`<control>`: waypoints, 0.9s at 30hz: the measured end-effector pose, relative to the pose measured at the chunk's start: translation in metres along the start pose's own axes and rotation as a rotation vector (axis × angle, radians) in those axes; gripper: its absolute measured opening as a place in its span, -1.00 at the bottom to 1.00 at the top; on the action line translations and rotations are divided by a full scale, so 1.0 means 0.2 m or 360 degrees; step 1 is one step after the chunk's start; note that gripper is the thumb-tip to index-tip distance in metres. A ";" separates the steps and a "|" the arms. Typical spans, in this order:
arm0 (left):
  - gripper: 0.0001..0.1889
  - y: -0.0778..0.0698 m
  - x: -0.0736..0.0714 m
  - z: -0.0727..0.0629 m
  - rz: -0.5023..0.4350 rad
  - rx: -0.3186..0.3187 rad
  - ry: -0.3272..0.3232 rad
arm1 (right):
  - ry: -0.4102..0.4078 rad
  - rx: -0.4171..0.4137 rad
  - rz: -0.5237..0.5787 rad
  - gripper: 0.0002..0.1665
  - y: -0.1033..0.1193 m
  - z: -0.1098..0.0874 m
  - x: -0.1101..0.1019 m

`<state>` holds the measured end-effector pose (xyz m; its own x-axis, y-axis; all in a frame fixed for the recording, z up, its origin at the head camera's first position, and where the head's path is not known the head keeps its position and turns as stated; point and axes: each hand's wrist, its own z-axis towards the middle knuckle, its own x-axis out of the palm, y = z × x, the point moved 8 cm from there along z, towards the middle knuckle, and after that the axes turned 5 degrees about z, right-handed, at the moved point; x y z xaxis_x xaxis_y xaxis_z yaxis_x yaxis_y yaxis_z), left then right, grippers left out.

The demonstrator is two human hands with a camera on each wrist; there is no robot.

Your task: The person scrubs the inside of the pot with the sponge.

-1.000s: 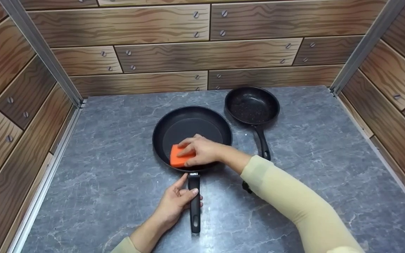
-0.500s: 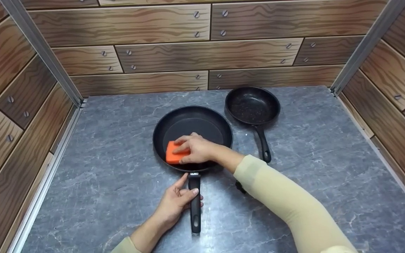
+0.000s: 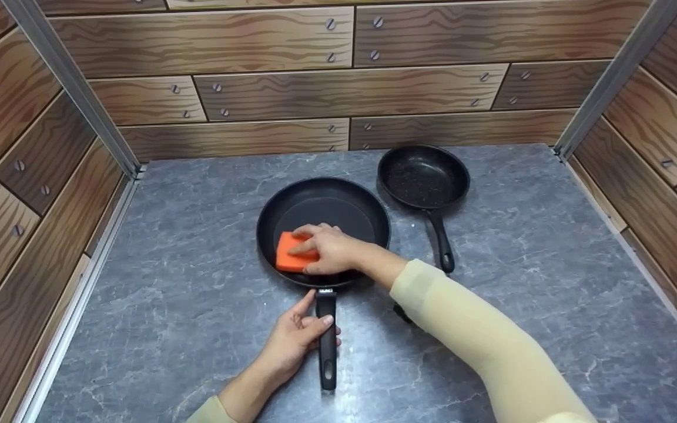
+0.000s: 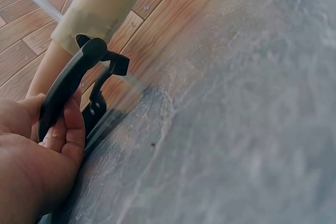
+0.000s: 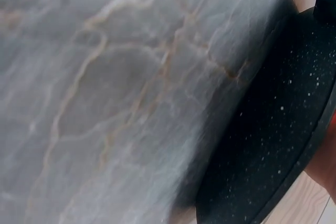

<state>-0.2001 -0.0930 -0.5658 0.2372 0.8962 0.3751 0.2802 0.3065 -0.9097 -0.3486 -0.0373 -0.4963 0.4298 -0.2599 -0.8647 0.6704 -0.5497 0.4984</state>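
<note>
A large black frying pan (image 3: 338,202) lies on the grey marbled tabletop, its handle pointing toward me. My left hand (image 3: 291,338) grips that handle (image 3: 328,358), thumb on top and fingers wrapped beneath; the left wrist view shows the fingers (image 4: 73,127) curled around it. Inside the pan, my right hand (image 3: 334,249) holds an orange sponge (image 3: 285,255) against the near-left part of the cooking surface. In the right wrist view the pan's speckled outer wall (image 5: 262,124) hides most of that hand, leaving a sliver of it (image 5: 323,166) at the right edge.
Behind and right of the large pan stands a smaller black frying pan (image 3: 424,176), its handle (image 3: 441,241) reaching toward my right forearm. Wood-patterned panels (image 3: 268,94) wall the back and sides, with metal rails (image 3: 74,88) at the corners.
My right hand has slid the sponge left and slightly away from me inside the large pan. My left hand keeps its grip on the handle, and both pans stay in place.
</note>
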 end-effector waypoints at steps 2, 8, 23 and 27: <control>-0.02 0.00 0.00 0.00 -0.0001 0.0000 0.0001 | 0.0015 0.0009 -0.0029 -0.38 0.00 0.00 0.00; -0.02 0.00 0.00 0.00 -0.0003 0.0002 -0.0004 | 0.0048 0.0005 -0.0188 -0.40 0.00 0.01 0.01; -0.02 -0.01 0.00 -0.01 -0.0008 0.0009 -0.0011 | 0.0123 0.0101 -0.0381 -0.38 -0.05 0.10 0.02; -0.01 0.00 0.00 -0.01 -0.0006 0.0013 -0.0001 | 0.0092 0.0118 -0.0371 -0.37 -0.06 0.13 0.01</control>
<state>-0.1990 -0.0935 -0.5654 0.2352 0.8952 0.3785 0.2733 0.3128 -0.9097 -0.3711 -0.0512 -0.5045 0.3042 -0.0743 -0.9497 0.7102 -0.6467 0.2781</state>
